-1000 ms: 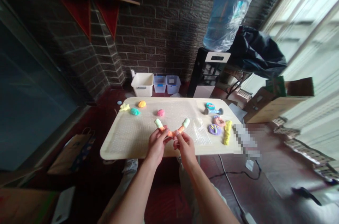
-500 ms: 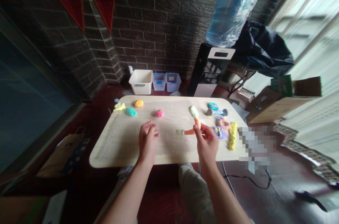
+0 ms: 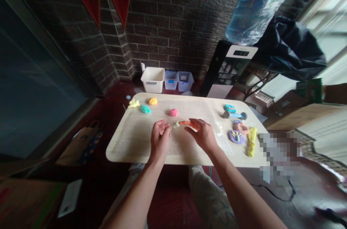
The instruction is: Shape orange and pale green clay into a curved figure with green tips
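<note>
My right hand (image 3: pixel 202 134) grips an orange strip of modelling clay (image 3: pixel 187 123) above the middle of the table. The strip has a pale green end (image 3: pixel 176 125) that points left. Close to that end is my left hand (image 3: pixel 160 138), fingers partly curled and apart, with nothing visible in it. Just beyond the hands lies a pink clay lump (image 3: pixel 174 112). Farther left sit a teal lump (image 3: pixel 145 109), an orange-yellow lump (image 3: pixel 153 101) and a pale yellow piece (image 3: pixel 133 103). The strip's other end is hidden by my right hand.
On the right of the cream table (image 3: pixel 119 153) are a purple disc (image 3: pixel 235 137), a yellow clay roll (image 3: pixel 252 142), a pinkish-brown ring (image 3: pixel 240 127), a grey-ended roller (image 3: pixel 235 115) and a blue piece (image 3: pixel 230 108). Bins (image 3: pixel 153 80) and a water dispenser (image 3: pixel 225 70) stand behind.
My right hand has moved left toward my left hand, and the orange strip now lies nearly level instead of bent upward. The camera view has turned slightly left.
</note>
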Demonstrator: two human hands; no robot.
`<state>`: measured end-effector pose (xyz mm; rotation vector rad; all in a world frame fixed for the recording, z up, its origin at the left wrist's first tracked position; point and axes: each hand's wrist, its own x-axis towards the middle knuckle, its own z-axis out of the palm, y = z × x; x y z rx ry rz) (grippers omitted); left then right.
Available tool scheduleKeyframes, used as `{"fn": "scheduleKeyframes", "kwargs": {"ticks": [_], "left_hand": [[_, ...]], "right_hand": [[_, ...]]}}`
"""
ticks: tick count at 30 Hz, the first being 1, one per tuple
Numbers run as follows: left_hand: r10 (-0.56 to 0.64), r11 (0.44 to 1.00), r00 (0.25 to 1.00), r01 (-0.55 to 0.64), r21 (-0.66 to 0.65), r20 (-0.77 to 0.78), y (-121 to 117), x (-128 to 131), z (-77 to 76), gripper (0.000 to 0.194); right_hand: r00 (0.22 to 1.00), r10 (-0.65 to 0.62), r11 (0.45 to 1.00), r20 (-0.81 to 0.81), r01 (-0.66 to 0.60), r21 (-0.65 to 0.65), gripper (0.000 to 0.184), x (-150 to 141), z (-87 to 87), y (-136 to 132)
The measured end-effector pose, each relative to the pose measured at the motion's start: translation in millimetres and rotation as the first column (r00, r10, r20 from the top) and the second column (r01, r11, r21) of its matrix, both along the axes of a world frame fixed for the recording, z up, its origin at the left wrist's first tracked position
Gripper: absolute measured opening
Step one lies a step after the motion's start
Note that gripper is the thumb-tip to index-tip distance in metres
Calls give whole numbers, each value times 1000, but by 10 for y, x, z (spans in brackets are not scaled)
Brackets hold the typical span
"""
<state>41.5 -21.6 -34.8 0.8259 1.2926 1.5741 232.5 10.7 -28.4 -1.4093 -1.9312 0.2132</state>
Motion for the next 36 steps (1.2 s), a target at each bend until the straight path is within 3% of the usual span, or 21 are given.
{"fn": "scheduleKeyframes", "kwargs": {"ticks": [4, 8, 22, 28, 33, 36], "left_hand": [[6, 1000, 998, -5, 10, -62, 0, -60, -51, 32], [6, 1000, 994, -5, 14, -107, -32, -107, -99, 31], [2, 997, 962, 18, 69, -274, -26, -12, -80, 22], [-36, 993, 940, 71, 92, -339, -39, -34, -87, 32], [-188, 981, 953, 194, 1, -237, -23, -81, -141, 43], [-278, 960, 942, 277, -31, -191, -47, -86, -170, 45]], "right_hand": [[999, -25, 999, -31, 24, -34, 45, 135, -141, -55], [990, -59, 994, -126, 47, -94, 49, 280, -204, -152], [938, -154, 987, -310, 131, -94, 22, 231, -188, -354], [805, -231, 970, -546, 148, -192, 37, 178, -177, -381], [562, -233, 960, -794, 3, -280, 38, 104, -38, -432], [477, -224, 955, -850, -66, -289, 36, 63, -19, -469]]}}
